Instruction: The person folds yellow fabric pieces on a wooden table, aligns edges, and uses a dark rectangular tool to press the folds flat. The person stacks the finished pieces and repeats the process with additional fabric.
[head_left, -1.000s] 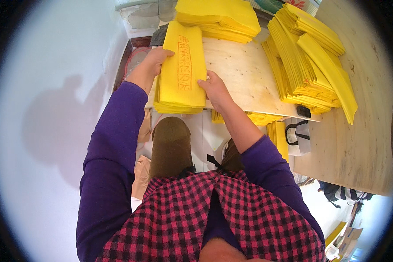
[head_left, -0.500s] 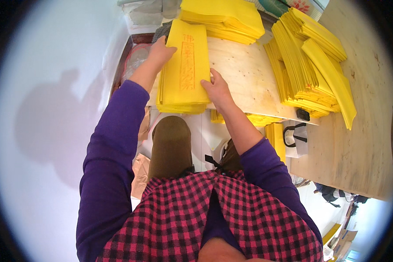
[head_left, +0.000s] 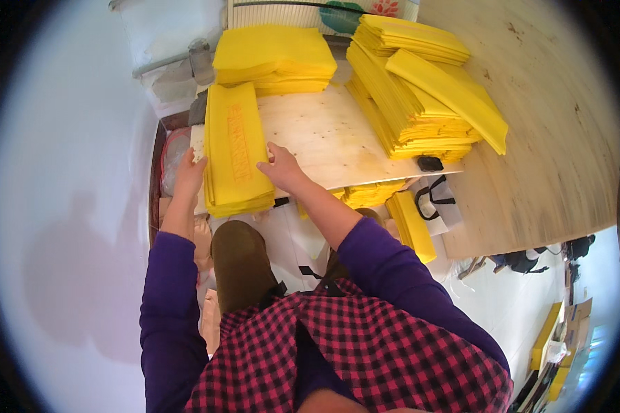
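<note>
A neat stack of yellow folded sheets, with red printing down its top face, lies lengthwise at the left end of the wooden tabletop. Its near end reaches the front edge. Beside its left edge is my left hand, thumb and forefinger apart, the thumb tip close to the sheets. My right hand is at the opposite edge, thumb over the top and fingers bent at the side. What the fingertips do under that edge is hidden. Just behind lies a wider yellow pile, almost touching the stack.
On the right, a tall leaning heap of yellow sheets stands on the pale wooden tabletop. A small black object sits at the front edge. Below are more yellow bundles and a white bag with black handles. A white wall borders the left.
My left hand has come off the stack's upper left edge and moved nearer to me along that side. The right hand stays at the right edge. The whole view has shifted.
</note>
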Available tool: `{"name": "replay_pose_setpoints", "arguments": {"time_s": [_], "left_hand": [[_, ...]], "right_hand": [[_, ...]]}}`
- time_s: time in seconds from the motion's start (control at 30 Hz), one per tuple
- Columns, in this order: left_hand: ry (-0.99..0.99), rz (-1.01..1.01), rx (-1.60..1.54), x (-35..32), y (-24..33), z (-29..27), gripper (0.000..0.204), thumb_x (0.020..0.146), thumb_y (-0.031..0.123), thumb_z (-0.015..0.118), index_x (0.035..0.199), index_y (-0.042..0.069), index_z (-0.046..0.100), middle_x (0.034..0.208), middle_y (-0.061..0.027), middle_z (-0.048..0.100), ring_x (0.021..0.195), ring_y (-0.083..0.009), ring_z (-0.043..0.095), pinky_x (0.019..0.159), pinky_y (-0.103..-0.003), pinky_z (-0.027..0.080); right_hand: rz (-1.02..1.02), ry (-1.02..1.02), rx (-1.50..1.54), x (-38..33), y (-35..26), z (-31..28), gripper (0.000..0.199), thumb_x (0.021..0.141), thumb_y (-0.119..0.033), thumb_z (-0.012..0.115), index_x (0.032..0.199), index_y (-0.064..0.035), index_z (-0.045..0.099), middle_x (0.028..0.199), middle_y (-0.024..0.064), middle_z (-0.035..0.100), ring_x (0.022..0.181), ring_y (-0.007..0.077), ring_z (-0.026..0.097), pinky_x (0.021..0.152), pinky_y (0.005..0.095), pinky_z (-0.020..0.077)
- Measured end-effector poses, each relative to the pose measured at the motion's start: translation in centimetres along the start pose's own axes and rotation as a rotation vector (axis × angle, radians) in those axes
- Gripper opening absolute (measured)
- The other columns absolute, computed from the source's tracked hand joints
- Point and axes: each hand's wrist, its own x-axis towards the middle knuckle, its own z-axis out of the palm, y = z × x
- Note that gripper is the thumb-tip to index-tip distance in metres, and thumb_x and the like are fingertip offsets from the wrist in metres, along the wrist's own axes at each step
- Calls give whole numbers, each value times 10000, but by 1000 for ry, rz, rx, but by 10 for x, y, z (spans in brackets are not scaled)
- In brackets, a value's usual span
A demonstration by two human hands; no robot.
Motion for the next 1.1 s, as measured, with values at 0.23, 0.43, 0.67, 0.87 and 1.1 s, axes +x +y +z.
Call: {"name": "replay_pose_setpoints", "arguments": {"time_s": [0.23,0.43,0.67,0.87,1.1], "left_hand": [[24,-48,-103,-41,7,-12,554,897,198,538,1382,9,346,1393,-166,395,1256,-241,409,999,-356,350],[278,-137,-581,-104,4,-1,397,904,158,508,1272,16,462,1230,-99,517,1110,-189,491,916,-323,399],[532,-135,-735,-141,-22,39,314,914,90,455,1210,7,518,1148,-112,564,1066,-188,518,903,-302,401],[542,32,-615,-144,-49,57,336,914,75,436,1239,22,506,1188,-127,550,1090,-211,511,940,-327,381],[496,211,-577,-129,-49,61,356,902,78,456,1253,32,492,1235,-157,518,1139,-276,483,988,-348,348]], "right_hand": [[22,80,-37,-24,0,-27,612,772,-251,673,1273,30,464,1151,220,561,1004,295,577,889,366,460],[-30,71,-42,-44,0,-30,520,807,-264,658,1255,-42,516,1100,142,604,984,208,576,847,314,465],[-215,16,-185,-54,-32,-28,426,821,-217,636,1196,-29,558,1174,151,578,1046,235,570,877,329,468],[-375,-147,-296,-39,-58,3,243,819,-118,626,1055,-60,630,1051,97,611,970,222,580,847,325,468],[-770,-446,-493,-6,-81,37,249,757,-3,633,990,-89,647,982,103,593,951,277,555,820,346,464]]}}
